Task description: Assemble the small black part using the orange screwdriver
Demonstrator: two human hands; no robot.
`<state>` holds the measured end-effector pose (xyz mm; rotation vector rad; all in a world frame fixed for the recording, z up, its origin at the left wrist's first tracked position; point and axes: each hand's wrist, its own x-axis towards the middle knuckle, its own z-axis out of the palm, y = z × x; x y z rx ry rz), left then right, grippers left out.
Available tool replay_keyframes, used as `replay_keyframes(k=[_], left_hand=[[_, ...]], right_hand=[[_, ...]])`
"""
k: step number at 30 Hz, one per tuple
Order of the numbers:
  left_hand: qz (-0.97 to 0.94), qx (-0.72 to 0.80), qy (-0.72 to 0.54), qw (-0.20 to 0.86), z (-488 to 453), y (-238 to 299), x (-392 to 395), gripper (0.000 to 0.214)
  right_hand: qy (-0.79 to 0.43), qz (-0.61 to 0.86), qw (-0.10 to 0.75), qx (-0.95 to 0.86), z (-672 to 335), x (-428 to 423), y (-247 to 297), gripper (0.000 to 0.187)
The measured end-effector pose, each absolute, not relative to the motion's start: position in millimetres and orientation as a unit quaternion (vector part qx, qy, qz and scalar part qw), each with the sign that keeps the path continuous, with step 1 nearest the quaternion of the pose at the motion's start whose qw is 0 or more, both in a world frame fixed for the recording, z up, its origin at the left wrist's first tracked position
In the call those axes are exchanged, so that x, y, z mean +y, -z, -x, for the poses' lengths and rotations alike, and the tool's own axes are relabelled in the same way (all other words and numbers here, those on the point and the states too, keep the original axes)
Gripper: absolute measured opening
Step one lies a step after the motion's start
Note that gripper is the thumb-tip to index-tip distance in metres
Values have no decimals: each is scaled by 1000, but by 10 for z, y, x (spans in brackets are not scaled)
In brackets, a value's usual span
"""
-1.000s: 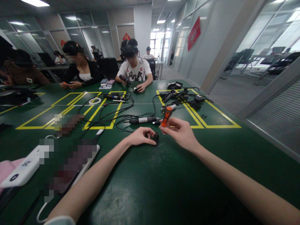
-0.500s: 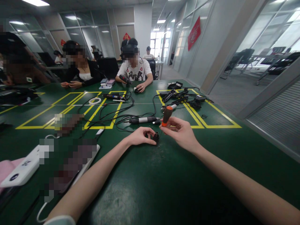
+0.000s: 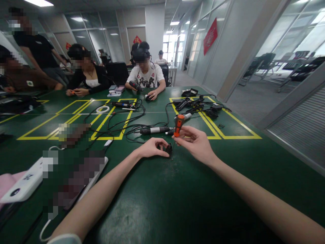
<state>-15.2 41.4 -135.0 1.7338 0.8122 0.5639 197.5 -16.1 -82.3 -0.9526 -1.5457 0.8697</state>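
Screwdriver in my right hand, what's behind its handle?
Behind the screwdriver handle, part of a silvery cylinder shows on the green tabletop. Whatever lies directly behind the handle and your right hand is covered.

Forearms (image 3: pixel 114 178) outstretched, hands (image 3: pixel 151 147) (image 3: pixel 197 144) just apart (fingers (image 3: pixel 190 130) bent)

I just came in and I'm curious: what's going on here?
The left hand holds a small black part on the green table. The right hand holds an orange and dark screwdriver, handle up, beside it; its tip is too small to make out. A black and silver tool lies just beyond. Across the table, a person in white holds a dark tool.
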Motion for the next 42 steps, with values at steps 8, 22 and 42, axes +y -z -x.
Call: replay_keyframes(k=[8, 22, 42], left_hand=[[-728, 341, -239, 544, 151, 1346, 412, 50], [-726, 345, -240, 544, 146, 1336, 404, 50], [-727, 347, -240, 542, 146, 1324, 396, 50]], right_hand=[[-381, 396, 537, -640, -1954, -185, 773, 34], [-375, 400, 526, -651, -1944, -205, 763, 36], [-392, 408, 531, -630, -1931, -197, 763, 38]])
